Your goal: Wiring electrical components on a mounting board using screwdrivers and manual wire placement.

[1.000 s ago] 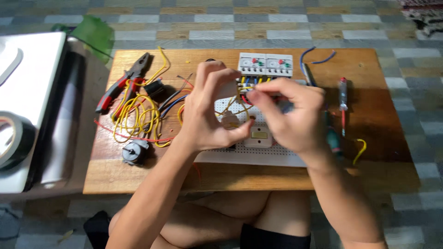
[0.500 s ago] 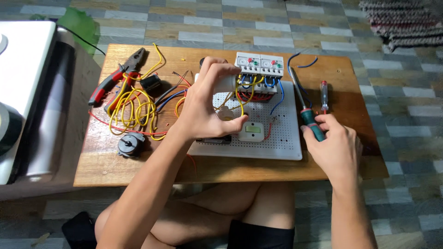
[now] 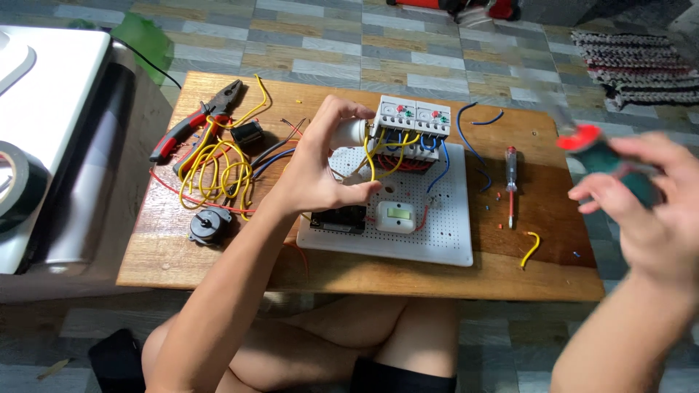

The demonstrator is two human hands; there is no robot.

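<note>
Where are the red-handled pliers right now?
The red-handled pliers lie at the far left of the wooden table, beside the tangle of yellow wires, well left of the left hand.

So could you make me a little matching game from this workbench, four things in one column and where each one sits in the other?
Things:
1. pliers
2. small screwdriver
3. green-handled screwdriver
4. white cylinder

Places:
A. lying on the wood right of the white perforated board
B. pinched in the left hand over the board
C. gripped in the right hand, lifted off the table
D. beside the yellow wire tangle at the table's left

Pairs: 1-D, 2-A, 3-C, 4-B
</note>
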